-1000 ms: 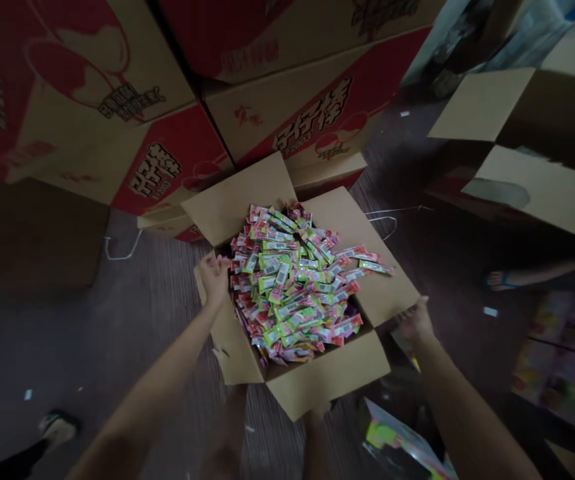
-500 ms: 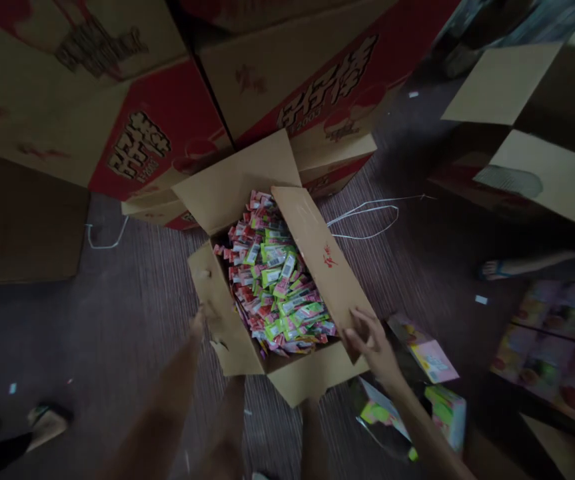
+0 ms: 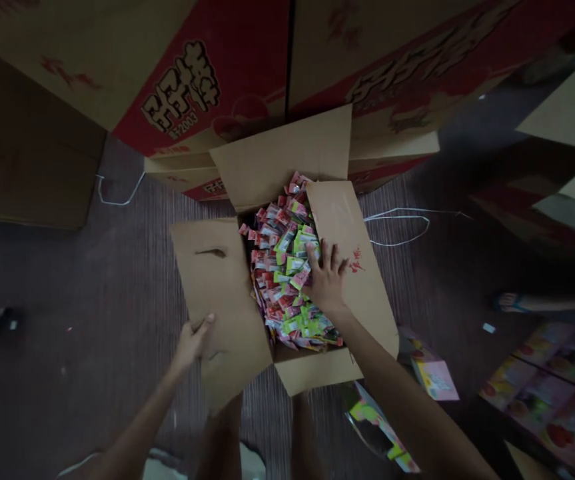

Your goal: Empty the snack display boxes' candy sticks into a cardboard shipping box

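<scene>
Dim room, ribbed dark floor [image 3: 92, 287], stacked red-printed cartons [image 3: 227, 80] behind

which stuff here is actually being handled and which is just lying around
In hand:
open carton
snack packets
left flap, held by left hand
right flap, pressed by right hand

Lying about:
printed cartons
white strap
colourful packs
</scene>
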Demonstrator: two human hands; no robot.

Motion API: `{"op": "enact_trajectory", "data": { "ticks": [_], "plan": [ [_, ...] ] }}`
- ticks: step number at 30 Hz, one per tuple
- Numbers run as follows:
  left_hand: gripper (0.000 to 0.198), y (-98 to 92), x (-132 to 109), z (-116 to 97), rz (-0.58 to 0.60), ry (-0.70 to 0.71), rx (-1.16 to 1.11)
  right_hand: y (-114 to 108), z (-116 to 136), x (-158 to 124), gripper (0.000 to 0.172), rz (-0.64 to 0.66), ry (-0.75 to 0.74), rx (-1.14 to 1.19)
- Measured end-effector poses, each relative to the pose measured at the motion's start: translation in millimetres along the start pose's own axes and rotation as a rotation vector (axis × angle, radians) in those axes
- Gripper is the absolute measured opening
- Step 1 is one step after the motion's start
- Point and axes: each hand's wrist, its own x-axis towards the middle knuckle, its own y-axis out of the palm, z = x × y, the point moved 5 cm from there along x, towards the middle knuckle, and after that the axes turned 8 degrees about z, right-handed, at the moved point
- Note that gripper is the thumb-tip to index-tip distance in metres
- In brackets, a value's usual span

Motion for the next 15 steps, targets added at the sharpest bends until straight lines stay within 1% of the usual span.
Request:
{"op": "enact_trajectory", "data": {
  "ticks": [2, 3, 6, 8, 10, 11, 13, 15],
  "plan": [
    [0.054, 22.0, -21.7, -22.6, 0.110, 0.030, 0.074, -4.4, 17.3, 9.2, 0.101, 0.005, -0.019, -0.084],
    [0.057, 34.6, -31.0, -32.5, 0.135, 0.042, 0.119, -5.0, 24.2, 13.9, 0.100, 0.021, -0.027, -0.118],
    [0.060, 67.5, -50.2, -54.8, 0.122, 0.110, 0.254, 0.4, 41.6, 32.2, 0.098, 0.105, -0.073, -0.199],
    [0.060, 81.6, -56.7, -61.6, 0.089, 0.147, 0.314, 8.6, 52.5, 50.7, 0.096, 0.129, -0.100, -0.230],
    [0.058, 90.6, -60.0, -64.0, 0.073, 0.157, 0.342, 19.5, 64.4, 76.1, 0.093, 0.111, -0.117, -0.229],
    [0.057, 94.2, -61.3, -64.7, 0.068, 0.152, 0.364, 26.1, 71.1, 91.3, 0.088, 0.098, -0.121, -0.219],
    [0.056, 101.3, -63.8, -65.7, 0.067, 0.119, 0.430, 40.1, 85.6, 124.5, 0.072, 0.081, -0.116, -0.180],
    [0.054, 108.9, -66.4, -68.0, 0.074, 0.103, 0.489, 53.1, 99.2, 155.7, 0.058, 0.099, -0.084, -0.112]
  ]
}}
